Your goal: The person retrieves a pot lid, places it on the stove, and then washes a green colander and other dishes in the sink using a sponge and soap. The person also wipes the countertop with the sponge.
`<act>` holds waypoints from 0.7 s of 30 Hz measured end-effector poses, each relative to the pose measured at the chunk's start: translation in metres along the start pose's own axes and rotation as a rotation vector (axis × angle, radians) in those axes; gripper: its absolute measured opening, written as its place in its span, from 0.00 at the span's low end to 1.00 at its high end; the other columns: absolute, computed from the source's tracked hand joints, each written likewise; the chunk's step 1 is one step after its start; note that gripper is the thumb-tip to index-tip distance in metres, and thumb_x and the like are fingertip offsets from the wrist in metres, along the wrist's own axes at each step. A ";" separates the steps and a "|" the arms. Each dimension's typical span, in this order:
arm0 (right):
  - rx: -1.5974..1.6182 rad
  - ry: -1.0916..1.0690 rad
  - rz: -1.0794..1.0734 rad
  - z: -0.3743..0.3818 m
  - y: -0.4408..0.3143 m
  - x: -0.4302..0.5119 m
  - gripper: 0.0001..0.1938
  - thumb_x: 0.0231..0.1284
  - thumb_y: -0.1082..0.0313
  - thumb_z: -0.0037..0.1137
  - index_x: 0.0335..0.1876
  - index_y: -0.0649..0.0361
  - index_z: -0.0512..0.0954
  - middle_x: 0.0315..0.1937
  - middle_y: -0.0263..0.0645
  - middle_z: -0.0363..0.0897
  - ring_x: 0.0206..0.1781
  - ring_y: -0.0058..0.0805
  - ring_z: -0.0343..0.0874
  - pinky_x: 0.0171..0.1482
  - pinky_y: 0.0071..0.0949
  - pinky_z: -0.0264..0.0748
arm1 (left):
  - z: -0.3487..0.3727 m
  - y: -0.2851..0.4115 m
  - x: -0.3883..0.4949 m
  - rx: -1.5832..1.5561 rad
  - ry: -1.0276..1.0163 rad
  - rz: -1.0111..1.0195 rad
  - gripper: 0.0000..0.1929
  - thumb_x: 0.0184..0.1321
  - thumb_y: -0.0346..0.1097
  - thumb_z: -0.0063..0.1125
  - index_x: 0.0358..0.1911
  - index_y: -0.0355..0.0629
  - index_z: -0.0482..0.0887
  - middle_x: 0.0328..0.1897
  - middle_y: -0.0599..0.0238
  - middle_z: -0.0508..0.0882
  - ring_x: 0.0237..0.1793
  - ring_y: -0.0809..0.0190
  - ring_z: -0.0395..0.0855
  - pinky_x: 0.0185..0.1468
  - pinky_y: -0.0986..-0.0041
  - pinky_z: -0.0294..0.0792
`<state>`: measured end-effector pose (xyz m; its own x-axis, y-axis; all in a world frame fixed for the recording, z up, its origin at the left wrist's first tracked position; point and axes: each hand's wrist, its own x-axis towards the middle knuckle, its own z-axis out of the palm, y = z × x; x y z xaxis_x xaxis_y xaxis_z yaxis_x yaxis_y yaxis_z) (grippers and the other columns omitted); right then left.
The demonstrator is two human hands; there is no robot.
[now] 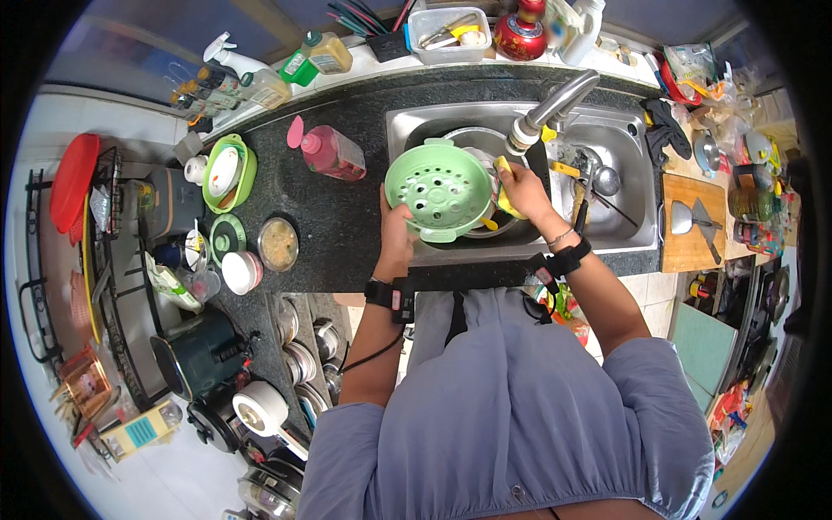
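A light green plastic strainer basket (441,188) with round holes is held tilted over the left bowl of the steel sink (455,255). My left hand (395,229) grips its left rim, the thumb on the near side. In my right hand (524,190) is a yellow sponge (506,203), close to the strainer's right edge. Behind the strainer, a round metal basin (480,138) sits in the same bowl, with dishes in it that are mostly hidden. The faucet (543,117) reaches over the sink just beyond my right hand.
A ladle (606,181) and other utensils lie in the right sink bowl. A wooden cutting board (693,250) with a cleaver is at right. On the left counter stand a pink pump bottle (331,153), a bowl of food (278,244), stacked white bowls (242,272) and a green basket (247,179).
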<state>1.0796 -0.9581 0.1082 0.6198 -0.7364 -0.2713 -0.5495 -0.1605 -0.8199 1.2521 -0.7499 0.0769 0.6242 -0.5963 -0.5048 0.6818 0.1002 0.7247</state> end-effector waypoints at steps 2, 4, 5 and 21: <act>-0.086 0.130 -0.056 0.007 0.000 -0.007 0.22 0.71 0.55 0.54 0.55 0.70 0.74 0.38 0.63 0.82 0.47 0.61 0.82 0.50 0.46 0.79 | 0.002 -0.001 -0.004 0.096 -0.077 0.136 0.46 0.47 0.22 0.47 0.78 0.39 0.52 0.74 0.49 0.66 0.68 0.51 0.72 0.71 0.62 0.64; -0.022 0.122 -0.069 0.022 -0.003 -0.013 0.20 0.71 0.56 0.55 0.53 0.68 0.71 0.38 0.63 0.83 0.48 0.61 0.83 0.50 0.49 0.79 | 0.006 -0.003 -0.010 0.306 0.009 0.221 0.46 0.47 0.22 0.48 0.78 0.39 0.52 0.75 0.49 0.65 0.70 0.52 0.70 0.72 0.65 0.62; -0.008 0.108 -0.115 0.031 -0.005 -0.014 0.20 0.71 0.56 0.55 0.53 0.68 0.71 0.38 0.63 0.83 0.48 0.61 0.83 0.49 0.48 0.79 | 0.009 -0.004 -0.013 0.409 0.052 0.255 0.46 0.47 0.21 0.49 0.78 0.39 0.52 0.75 0.49 0.65 0.70 0.52 0.69 0.72 0.67 0.61; 1.042 0.156 0.392 0.090 -0.042 0.032 0.05 0.69 0.73 0.56 0.46 0.62 0.79 0.35 0.35 0.83 0.35 0.22 0.80 0.38 0.22 0.76 | 0.070 0.016 -0.034 0.722 -0.388 0.493 0.46 0.44 0.20 0.49 0.77 0.44 0.59 0.74 0.49 0.69 0.75 0.53 0.65 0.75 0.68 0.56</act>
<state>1.1729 -0.9158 0.0886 0.3899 -0.7012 -0.5969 0.0911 0.6744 -0.7327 1.2150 -0.7838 0.1386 0.5197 -0.8537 0.0314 -0.1052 -0.0275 0.9941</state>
